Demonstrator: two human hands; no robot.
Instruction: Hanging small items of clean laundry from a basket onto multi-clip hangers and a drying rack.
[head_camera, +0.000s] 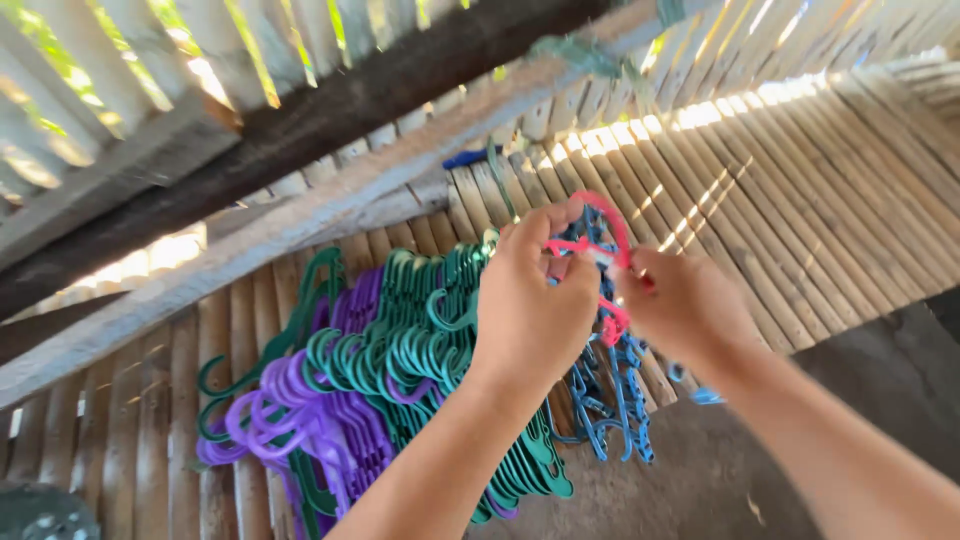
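Both my hands were up on one pink plastic hanger (597, 245), held in the air above the slatted bamboo platform (800, 200). My left hand (530, 300) had its fingers curled shut around the hanger's left side, thumb near the hook loop; my right hand (680, 305) pinched the other end, fingers pressed together on the pink bar. Step, as I judged it: sorting hangers by colour, pink one in hand, not yet laid down. Below my left wrist lay the green hangers (430, 350) in a thick stack, purple hangers (300, 420) beside them to the left, touching and partly tangled, and blue hangers (610, 400) under and between my hands, near the platform's front edge. I saw no pink pile, though my hands hid some of the platform. The next move probably called for a bare patch, and the slats to the right of the blue ones looked open. Edges to mind: the platform ended just past the blue hangers, dirt floor (720, 470) below, so anything set there could slide off. A wooden beam (330, 200) ran diagonally behind the piles, limiting room on that side.
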